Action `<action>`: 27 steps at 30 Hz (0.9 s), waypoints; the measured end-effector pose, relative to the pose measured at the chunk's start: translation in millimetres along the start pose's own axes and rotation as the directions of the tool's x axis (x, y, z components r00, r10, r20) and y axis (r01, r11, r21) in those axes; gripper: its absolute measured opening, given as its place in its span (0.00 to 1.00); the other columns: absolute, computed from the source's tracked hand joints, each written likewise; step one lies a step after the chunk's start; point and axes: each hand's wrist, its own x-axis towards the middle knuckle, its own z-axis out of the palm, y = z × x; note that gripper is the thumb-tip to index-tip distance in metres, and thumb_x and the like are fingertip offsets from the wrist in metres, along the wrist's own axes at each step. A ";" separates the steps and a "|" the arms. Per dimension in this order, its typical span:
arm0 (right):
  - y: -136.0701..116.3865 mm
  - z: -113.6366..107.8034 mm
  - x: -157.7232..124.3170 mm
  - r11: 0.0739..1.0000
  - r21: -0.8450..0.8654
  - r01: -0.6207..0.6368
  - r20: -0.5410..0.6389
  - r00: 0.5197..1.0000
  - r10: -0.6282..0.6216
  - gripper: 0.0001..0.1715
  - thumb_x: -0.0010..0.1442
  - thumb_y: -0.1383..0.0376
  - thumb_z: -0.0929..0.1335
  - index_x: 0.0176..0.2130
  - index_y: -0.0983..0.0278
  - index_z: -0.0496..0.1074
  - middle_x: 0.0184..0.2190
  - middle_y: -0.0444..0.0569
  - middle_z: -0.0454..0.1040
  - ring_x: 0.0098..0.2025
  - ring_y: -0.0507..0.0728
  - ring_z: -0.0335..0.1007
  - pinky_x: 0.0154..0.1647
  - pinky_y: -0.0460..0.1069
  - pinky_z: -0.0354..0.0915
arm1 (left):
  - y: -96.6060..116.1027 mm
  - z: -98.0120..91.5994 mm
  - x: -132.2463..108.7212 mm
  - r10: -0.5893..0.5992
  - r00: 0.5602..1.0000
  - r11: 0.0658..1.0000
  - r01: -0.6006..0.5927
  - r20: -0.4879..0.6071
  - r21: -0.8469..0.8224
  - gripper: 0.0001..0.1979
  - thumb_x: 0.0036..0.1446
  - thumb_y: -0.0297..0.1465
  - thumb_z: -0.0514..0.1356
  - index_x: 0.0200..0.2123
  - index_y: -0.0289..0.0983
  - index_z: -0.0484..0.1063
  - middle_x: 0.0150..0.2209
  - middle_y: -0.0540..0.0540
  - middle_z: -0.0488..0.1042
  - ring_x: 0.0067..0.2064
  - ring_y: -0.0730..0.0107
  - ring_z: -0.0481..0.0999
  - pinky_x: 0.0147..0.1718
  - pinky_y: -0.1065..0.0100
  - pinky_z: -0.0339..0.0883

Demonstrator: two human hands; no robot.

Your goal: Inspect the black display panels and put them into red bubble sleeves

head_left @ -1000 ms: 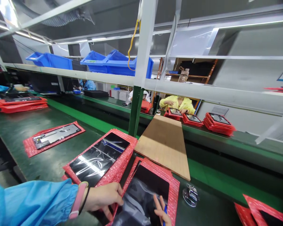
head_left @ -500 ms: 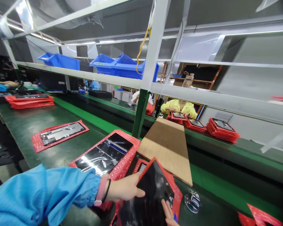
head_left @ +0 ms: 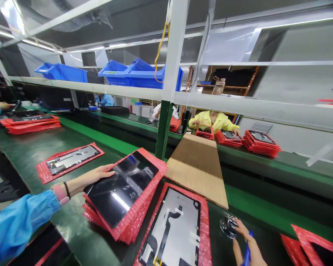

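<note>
My left hand [head_left: 96, 176] grips the left edge of a glossy black screen panel [head_left: 127, 184], which lies on a stack of red bubble-wrap sleeves [head_left: 144, 218]. In front of me, another screen panel [head_left: 174, 229] rests silver back up on red bubble wrap, with black flex strips and tape on it. My right hand [head_left: 251, 245] has a slim blue pen-like tool [head_left: 246, 255] held against it. Its thumb and forefinger are apart, with the fingertips at a shiny metal piece with a round base [head_left: 228, 226]; whether they grip it is unclear.
A wooden board [head_left: 197, 166] leads away beside the green post [head_left: 163, 129]. One silver-backed panel [head_left: 73, 159] lies at left, near a red sleeve stack [head_left: 30, 123]. More sleeves [head_left: 316, 240] lie at right. Across the bench, a person in yellow [head_left: 211, 120] sits behind stacks [head_left: 261, 144].
The black panel moved from between my hands onto the left stack, uncovering the silver-backed panel. My left hand shifted left with it; my right hand moved right to the metal piece.
</note>
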 end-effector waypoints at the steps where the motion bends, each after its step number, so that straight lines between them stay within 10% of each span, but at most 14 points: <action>1: 3.5 1.6 1.8 0.997 -0.064 0.048 0.028 0.999 -0.046 0.18 0.61 0.64 0.64 0.52 0.62 0.64 0.57 0.61 0.69 0.54 0.68 0.70 0.58 0.63 0.63 | -5.0 -3.1 1.2 -0.014 1.000 1.000 0.013 -0.022 -0.026 0.27 0.45 0.43 0.68 0.48 0.38 0.72 0.45 0.43 0.80 0.44 0.55 0.80 0.45 0.61 0.71; 11: 10.5 0.5 0.7 0.899 -0.354 0.258 0.153 0.964 -0.216 0.21 0.65 0.65 0.60 0.56 0.69 0.62 0.59 0.65 0.65 0.58 0.66 0.66 0.60 0.64 0.60 | -33.7 -11.3 8.4 -0.070 0.985 0.997 0.072 -0.159 0.005 0.31 0.48 0.48 0.64 0.49 0.32 0.67 0.30 0.54 0.81 0.37 0.62 0.80 0.38 0.67 0.70; 19: 11.3 -5.4 11.9 0.904 -0.353 0.241 0.258 0.954 -0.153 0.19 0.61 0.64 0.63 0.51 0.67 0.67 0.55 0.64 0.71 0.61 0.70 0.61 0.60 0.69 0.54 | -43.3 -27.0 21.9 0.293 0.908 0.852 -0.106 -0.298 0.513 0.19 0.50 0.38 0.62 0.42 0.32 0.70 0.43 0.48 0.76 0.56 0.51 0.67 0.58 0.57 0.53; 23: 5.2 -11.9 13.7 0.940 -0.303 0.155 0.226 0.970 -0.087 0.14 0.61 0.62 0.63 0.47 0.63 0.67 0.55 0.59 0.71 0.61 0.70 0.61 0.61 0.71 0.53 | -37.4 3.0 9.0 0.469 0.835 0.752 -0.209 -0.286 0.625 0.20 0.51 0.41 0.61 0.46 0.38 0.68 0.55 0.43 0.69 0.62 0.48 0.58 0.63 0.55 0.43; 27: -32.9 -24.4 9.0 0.981 -0.192 -0.030 0.113 0.992 0.053 0.13 0.65 0.59 0.60 0.44 0.63 0.66 0.54 0.62 0.72 0.58 0.66 0.67 0.58 0.63 0.62 | -48.2 70.4 -23.1 0.333 0.943 0.834 -0.284 -0.022 0.473 0.16 0.56 0.41 0.58 0.47 0.43 0.70 0.53 0.43 0.73 0.54 0.53 0.70 0.57 0.60 0.58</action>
